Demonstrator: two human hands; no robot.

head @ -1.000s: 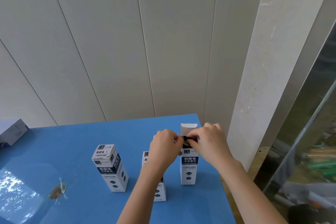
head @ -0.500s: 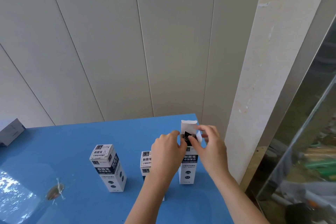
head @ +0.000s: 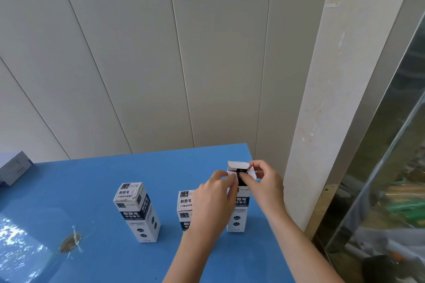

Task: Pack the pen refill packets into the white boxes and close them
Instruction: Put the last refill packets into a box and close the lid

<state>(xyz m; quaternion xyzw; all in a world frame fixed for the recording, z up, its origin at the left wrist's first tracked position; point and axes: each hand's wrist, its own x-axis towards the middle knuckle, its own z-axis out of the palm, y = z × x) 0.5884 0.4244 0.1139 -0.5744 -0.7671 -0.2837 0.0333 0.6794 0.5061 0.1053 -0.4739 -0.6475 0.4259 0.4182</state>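
Note:
Three upright white boxes with dark blue labels stand on the blue table (head: 96, 181). The right box (head: 239, 213) has its top open, lid flap raised at the back, and dark refill ends show inside. My left hand (head: 213, 204) pinches the box's left side flap. My right hand (head: 264, 181) pinches the right side flap. The middle box (head: 184, 202) is closed and partly hidden behind my left hand. The left box (head: 138, 211) stands closed and apart from both hands.
A grey-white carton (head: 13, 166) lies at the table's far left edge. Wall panels rise behind the table, and a pale pillar (head: 326, 99) stands just right of it. Glass with clutter behind it fills the right side. A small brownish object (head: 70, 241) lies near the front left.
My hands have drawn apart from over the box mouth to its two side flaps, uncovering the open top and the raised lid flap. The view has shifted slightly.

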